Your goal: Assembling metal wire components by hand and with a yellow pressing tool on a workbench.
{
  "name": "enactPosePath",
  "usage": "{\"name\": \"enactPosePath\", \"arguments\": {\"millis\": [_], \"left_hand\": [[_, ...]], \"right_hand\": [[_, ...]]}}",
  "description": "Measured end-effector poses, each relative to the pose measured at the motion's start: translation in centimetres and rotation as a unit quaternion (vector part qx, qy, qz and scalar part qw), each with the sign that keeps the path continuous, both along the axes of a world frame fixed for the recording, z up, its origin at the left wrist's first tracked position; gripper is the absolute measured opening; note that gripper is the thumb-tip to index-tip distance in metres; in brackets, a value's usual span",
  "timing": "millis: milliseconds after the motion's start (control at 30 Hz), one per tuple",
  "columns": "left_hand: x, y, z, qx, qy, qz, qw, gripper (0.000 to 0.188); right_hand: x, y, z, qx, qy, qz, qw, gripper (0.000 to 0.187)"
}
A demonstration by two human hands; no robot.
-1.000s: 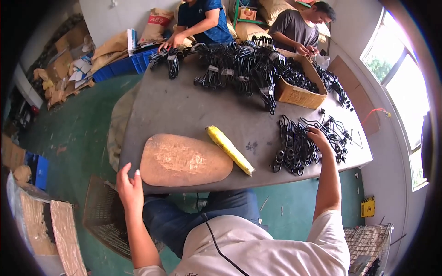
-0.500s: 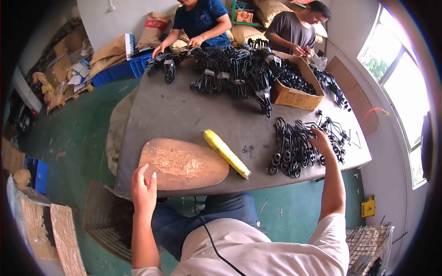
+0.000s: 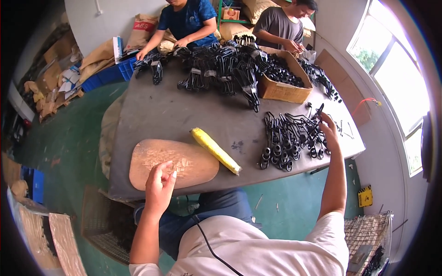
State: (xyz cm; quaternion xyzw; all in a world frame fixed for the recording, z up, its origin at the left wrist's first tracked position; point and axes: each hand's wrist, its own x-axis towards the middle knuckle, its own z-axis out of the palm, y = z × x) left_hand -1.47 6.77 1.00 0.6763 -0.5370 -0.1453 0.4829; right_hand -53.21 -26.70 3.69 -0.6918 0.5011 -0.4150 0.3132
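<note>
My right hand (image 3: 328, 132) reaches to the right side of the table. Its fingers pinch a small black bent piece (image 3: 319, 110), which stands up from the fingertips; its exact kind is unclear. Beside that hand lies a loose pile of black bent-wire pieces with rounded ends (image 3: 281, 138). My left hand (image 3: 159, 187) hovers over the near edge of an oval wooden board (image 3: 193, 168) with a scuffed middle. Nothing shows in that hand, and its thumb stands apart from the curled fingers. A yellow-wrapped roll (image 3: 216, 151) lies at a slant by the board's right end.
Across the far side of the table (image 3: 152, 110) lie heaped bundles of black wire pieces (image 3: 225, 69). A cardboard box (image 3: 285, 94) of black parts stands at the far right. Two people work behind it. A plastic basket (image 3: 99, 221) sits on the floor at left.
My left hand has moved right, from the board's left edge to over its near edge. My right hand has shifted to the pile's far right side and lifted a black piece.
</note>
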Motion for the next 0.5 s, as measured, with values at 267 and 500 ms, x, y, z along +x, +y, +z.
{"name": "enactPosePath", "arguments": {"millis": [267,500], "left_hand": [[-1.5,-1.8,0.0,0.001,0.112,-0.055,0.992,0.035],[-7.0,-6.3,3.5,-0.035,0.127,-0.163,0.978,0.048]], "right_hand": [[7.4,3.9,2.5,-0.025,-0.148,0.006,0.989,0.060],[27.1,17.3,1.4,-0.314,0.108,0.192,0.924,0.065]]}}
